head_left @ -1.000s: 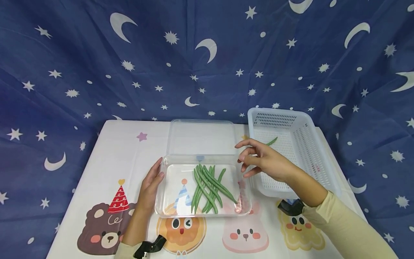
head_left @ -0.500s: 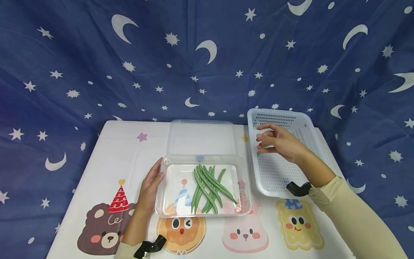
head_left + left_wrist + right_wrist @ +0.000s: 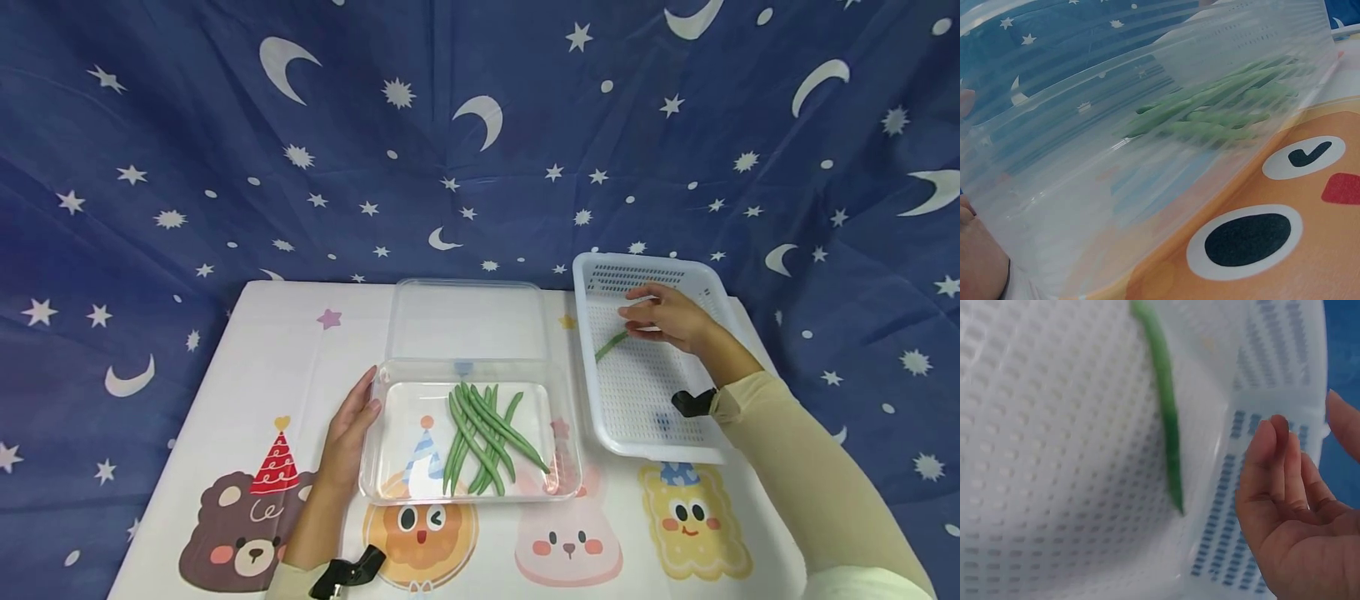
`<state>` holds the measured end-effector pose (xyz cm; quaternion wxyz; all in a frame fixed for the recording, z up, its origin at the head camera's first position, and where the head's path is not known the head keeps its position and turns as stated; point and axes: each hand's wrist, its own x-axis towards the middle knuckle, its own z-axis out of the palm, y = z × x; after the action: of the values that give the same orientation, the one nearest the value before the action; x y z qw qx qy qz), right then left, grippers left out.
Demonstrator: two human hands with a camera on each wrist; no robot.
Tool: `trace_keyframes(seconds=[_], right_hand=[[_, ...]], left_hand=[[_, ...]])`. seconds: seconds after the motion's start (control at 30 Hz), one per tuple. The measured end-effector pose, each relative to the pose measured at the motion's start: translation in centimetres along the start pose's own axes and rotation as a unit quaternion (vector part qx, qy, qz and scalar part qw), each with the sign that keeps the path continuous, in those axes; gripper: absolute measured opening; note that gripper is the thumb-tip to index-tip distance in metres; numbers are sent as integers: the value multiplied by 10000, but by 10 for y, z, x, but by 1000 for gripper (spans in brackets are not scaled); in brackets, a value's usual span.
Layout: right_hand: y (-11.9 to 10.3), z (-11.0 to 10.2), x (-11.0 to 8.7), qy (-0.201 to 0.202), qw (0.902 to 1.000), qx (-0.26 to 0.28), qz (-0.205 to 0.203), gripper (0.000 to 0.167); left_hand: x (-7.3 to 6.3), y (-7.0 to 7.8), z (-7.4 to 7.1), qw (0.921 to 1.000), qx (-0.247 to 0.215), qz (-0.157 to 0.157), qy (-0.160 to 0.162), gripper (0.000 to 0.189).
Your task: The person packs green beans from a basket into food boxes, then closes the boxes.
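A clear plastic food container [image 3: 405, 492] sits at the middle of the table with several green beans [image 3: 487, 429] lying crossed in it. My left hand [image 3: 348, 429] holds the container's left side, thumb at the rim; the left wrist view shows only bits of that hand at its left edge. Inside the white perforated basket [image 3: 637, 417], my right hand [image 3: 671, 317] hovers with loosely bent fingers and nothing in its grasp. One green bean [image 3: 1166, 406] lies on the basket floor, close to the fingertips in the head view but apart from them in the right wrist view.
Behind the container lies a clear, shallow rectangular piece [image 3: 467, 317], perhaps its lid. The basket stands at the table's back right corner. A blue cloth [image 3: 420, 167] with moons and stars hangs behind the white, cartoon-printed tabletop [image 3: 292, 358].
My right hand has moved right from near the container into the basket and drawn back from the bean, which now lies at a different slant there. The left hand and container stayed put.
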<state>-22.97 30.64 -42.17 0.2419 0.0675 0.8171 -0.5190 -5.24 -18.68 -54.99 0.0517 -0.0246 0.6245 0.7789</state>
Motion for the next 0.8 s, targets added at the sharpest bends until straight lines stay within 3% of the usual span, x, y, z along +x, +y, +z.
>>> trace_keyframes(seconds=[0.43, 0.8], right_hand=[[33, -22, 32, 109, 9986, -378, 363, 81], [47, -19, 40, 224, 9959, -591, 639, 87]], left_hand=[[1, 1, 1, 9999, 32, 24, 95, 57], [1, 2, 1, 9997, 173, -59, 153, 56]])
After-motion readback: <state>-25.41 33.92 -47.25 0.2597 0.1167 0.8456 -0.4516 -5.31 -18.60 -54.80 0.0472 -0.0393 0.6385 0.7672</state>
